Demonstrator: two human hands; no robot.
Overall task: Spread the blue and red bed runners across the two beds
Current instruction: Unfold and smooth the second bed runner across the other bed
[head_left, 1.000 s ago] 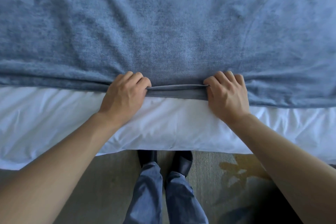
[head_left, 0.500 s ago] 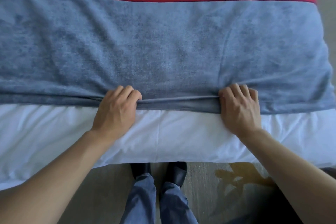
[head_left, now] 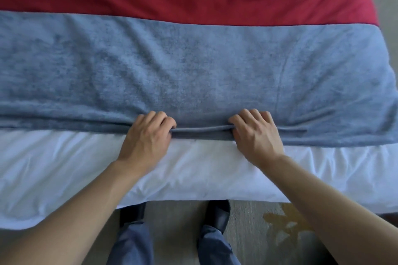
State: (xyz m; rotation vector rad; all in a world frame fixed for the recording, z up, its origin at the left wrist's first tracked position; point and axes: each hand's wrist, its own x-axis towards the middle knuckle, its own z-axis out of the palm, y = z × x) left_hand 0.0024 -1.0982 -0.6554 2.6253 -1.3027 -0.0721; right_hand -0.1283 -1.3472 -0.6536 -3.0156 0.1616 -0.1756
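Note:
A blue bed runner [head_left: 193,71] lies flat across the white bed [head_left: 64,168], running left to right. Beyond it, touching its far edge, lies a red bed runner [head_left: 172,0]. My left hand [head_left: 148,140] and my right hand [head_left: 256,135] both grip the near edge of the blue runner, fingers curled over a small fold of fabric stretched taut between them. The runner's near edge is slightly bunched to the left and right of my hands.
The white duvet's near edge hangs over the bed's foot above a grey carpet [head_left: 254,232] with a yellow pattern. My feet and blue trousers [head_left: 133,243] stand close to the bed. The bed's right edge ends near floor at far right [head_left: 387,6].
The view has tilted up and back, showing more of the red runner and white bedding beyond it. My hands keep their grip on the blue runner's near edge and sit closer together.

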